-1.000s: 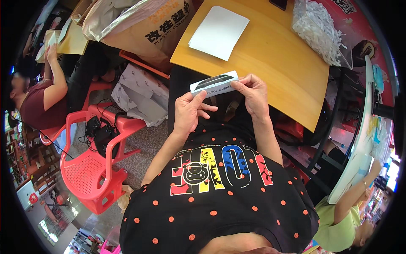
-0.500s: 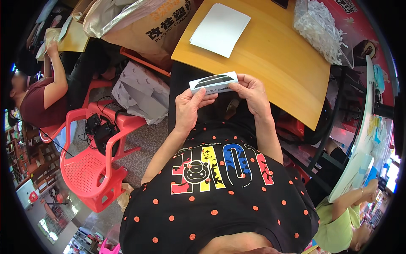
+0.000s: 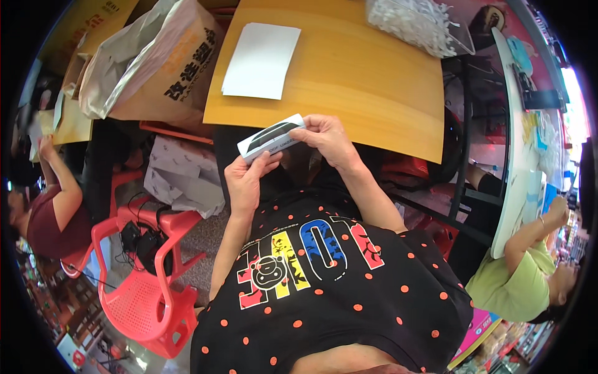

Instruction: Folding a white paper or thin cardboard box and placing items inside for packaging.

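One narrow box (image 3: 270, 139) is held just above and left of the frame's centre, its long axis slanting from lower left to upper right; the left hand (image 3: 245, 181) has its grip closed on the lower edge, the right hand (image 3: 329, 142) on the upper-right end; toward the top, one desk (image 3: 355, 75) bears one stack of paper (image 3: 261, 61); two other people show, a maroon sleeve (image 3: 48, 194) at left, a green sleeve (image 3: 517, 280) at right.
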Demonstrator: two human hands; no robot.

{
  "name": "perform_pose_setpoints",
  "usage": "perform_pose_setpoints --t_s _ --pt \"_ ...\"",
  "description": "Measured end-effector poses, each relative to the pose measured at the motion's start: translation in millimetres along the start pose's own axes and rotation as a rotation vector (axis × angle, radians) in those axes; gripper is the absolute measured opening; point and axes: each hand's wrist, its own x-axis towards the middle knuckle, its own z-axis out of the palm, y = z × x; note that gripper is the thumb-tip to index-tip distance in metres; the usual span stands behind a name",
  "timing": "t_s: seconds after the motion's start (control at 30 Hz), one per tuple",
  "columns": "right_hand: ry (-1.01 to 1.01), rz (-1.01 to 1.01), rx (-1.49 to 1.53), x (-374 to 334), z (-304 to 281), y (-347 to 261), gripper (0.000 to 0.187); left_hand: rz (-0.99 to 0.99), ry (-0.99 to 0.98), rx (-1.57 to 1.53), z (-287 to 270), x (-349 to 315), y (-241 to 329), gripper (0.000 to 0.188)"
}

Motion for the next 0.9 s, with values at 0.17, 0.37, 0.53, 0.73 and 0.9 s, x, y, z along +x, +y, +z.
perform_pose_setpoints --t_s 0.17,0.37,0.53,0.73,0.9 --pt "0.058 -0.201 -0.016 3 1 -2 0.021 0.083 0.004 0.055 5 9 10 0.020" --pt "0.110 -0.642 -0.846 -13 -1 -40 0.025 0.192 -0.018 0.165 6 8 26 0.020" --pt "-0.027 -0.759 -0.952 -11 -9 -39 0.014 0.318 -0.018 0.348 11 6 25 0.018" --pt "-0.112 -0.871 -1.057 -5 -15 -35 0.014 0.473 -0.002 0.585 18 2 27 0.016" --pt "-0.140 -0.858 -1.050 -3 -12 -38 0.014 0.480 -0.001 0.657 23 -1 33 0.019"
